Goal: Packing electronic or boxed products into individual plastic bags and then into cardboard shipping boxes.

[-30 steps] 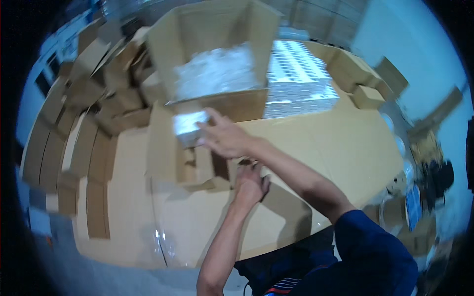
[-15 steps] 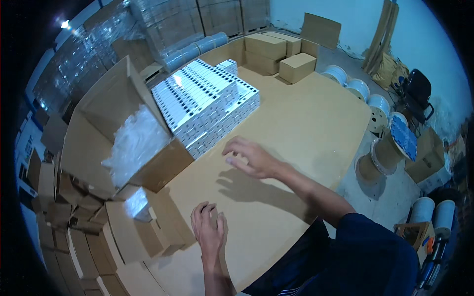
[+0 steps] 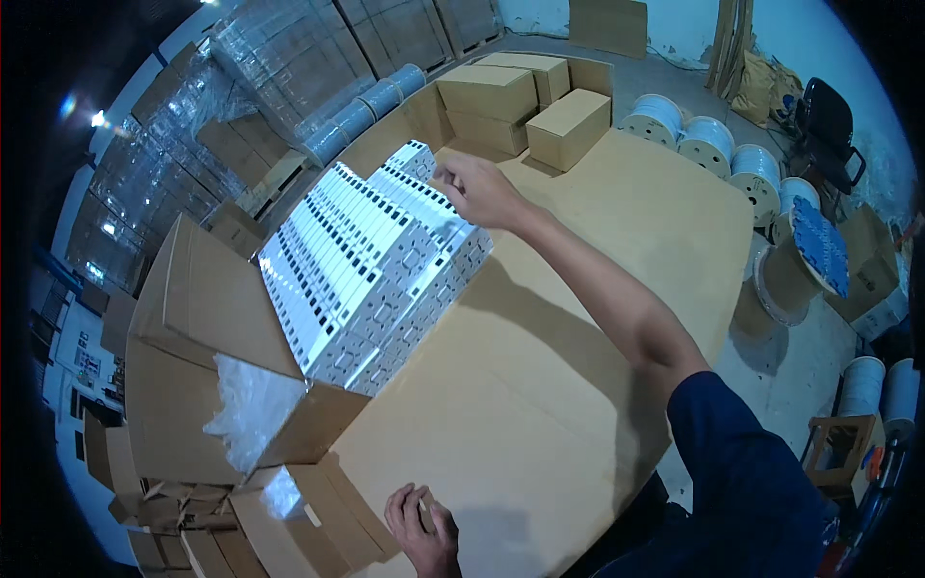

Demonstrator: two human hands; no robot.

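Pinching the top of the white box stack (image 3: 381, 260) near the tabletop's (image 3: 597, 250) far edge: right hand (image 3: 477, 188), arm outstretched. Left hand (image 3: 424, 525) flat, fingers loosely spread, at the near edge.

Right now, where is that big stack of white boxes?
In the head view the stack of white boxes sits on the cardboard-covered table, left of centre, between the open carton and closed brown boxes. The right hand touches its far end.
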